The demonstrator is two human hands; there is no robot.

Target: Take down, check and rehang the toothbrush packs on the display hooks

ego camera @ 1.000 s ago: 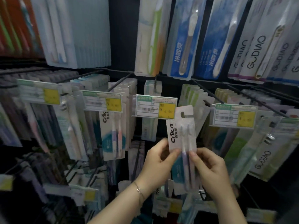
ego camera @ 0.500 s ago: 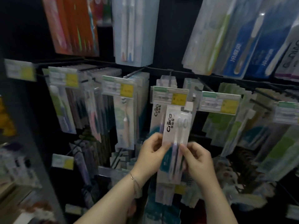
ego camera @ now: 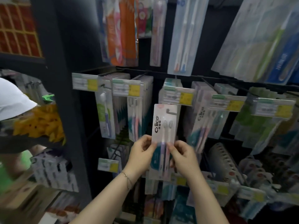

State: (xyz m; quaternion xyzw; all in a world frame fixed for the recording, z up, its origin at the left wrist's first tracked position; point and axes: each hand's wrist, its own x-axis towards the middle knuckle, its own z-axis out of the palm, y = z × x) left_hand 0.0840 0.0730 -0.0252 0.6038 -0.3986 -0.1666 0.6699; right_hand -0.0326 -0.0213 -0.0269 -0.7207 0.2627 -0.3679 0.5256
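Pinched at mid-length by both edges, in the left hand (ego camera: pixel 142 152) and the right hand (ego camera: pixel 183 155) alike, thumbs in front: a twin toothbrush pack (ego camera: pixel 163 126). Held upright and free of any hook, just below the left end of the yellow-and-white price tag (ego camera: pixel 178 96). Long axis vertical, brush heads up, hang hole (ego camera: pixel 171 111) at the top, above both grips and just under the tag. Judged ready for rehanging, up and back toward whatever hook carries that tag; neither hand clearly nearer. Printed down the pack's left side: "Cnice", beside small characters too blurred to read. Same name on a hanging pack (ego camera: pixel 201 115) right of the tag. Tag's own print illegible.
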